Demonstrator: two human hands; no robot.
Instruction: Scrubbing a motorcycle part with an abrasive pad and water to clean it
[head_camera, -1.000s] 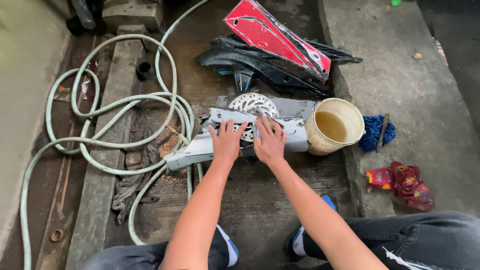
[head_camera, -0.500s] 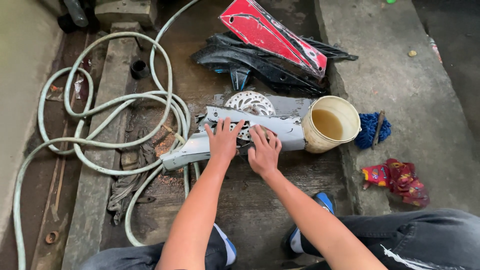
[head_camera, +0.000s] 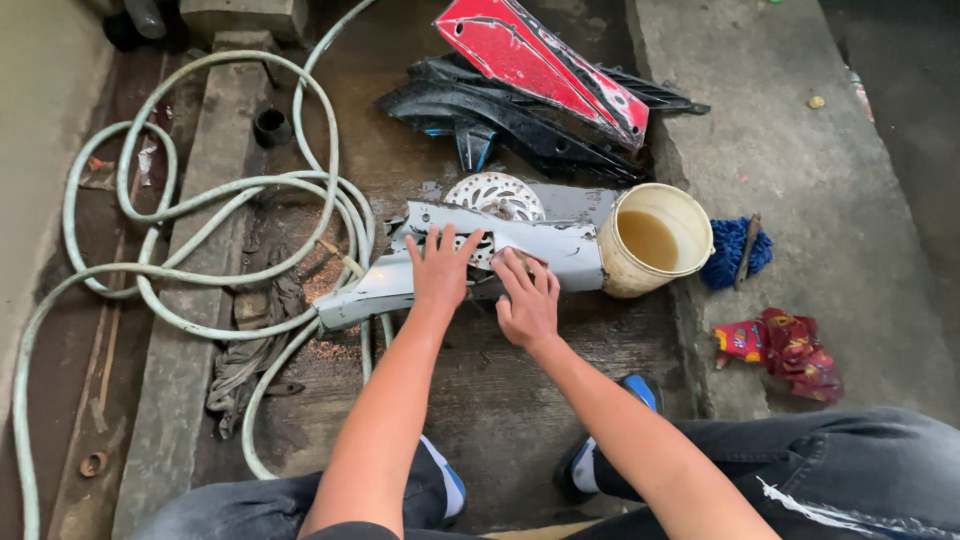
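Observation:
A long silver-grey plastic body panel (head_camera: 560, 250) lies across the wet concrete floor in front of me. My left hand (head_camera: 442, 270) rests flat on its middle with the fingers spread. My right hand (head_camera: 526, 298) presses on the panel's lower edge just to the right, fingers together and bent over something I cannot make out. A perforated metal brake disc (head_camera: 495, 195) lies just behind the panel. A cream bucket (head_camera: 655, 240) of murky water stands at the panel's right end.
Red (head_camera: 540, 60) and black body panels (head_camera: 500, 115) are piled further back. A pale hose (head_camera: 210, 215) coils at the left beside a concrete curb (head_camera: 200, 200). A blue mop head (head_camera: 735, 250) and red wrappers (head_camera: 785, 350) lie on the raised slab at the right.
My right hand has slid down from the panel's top toward its lower edge, nearer to me. My left hand stays flat on the panel.

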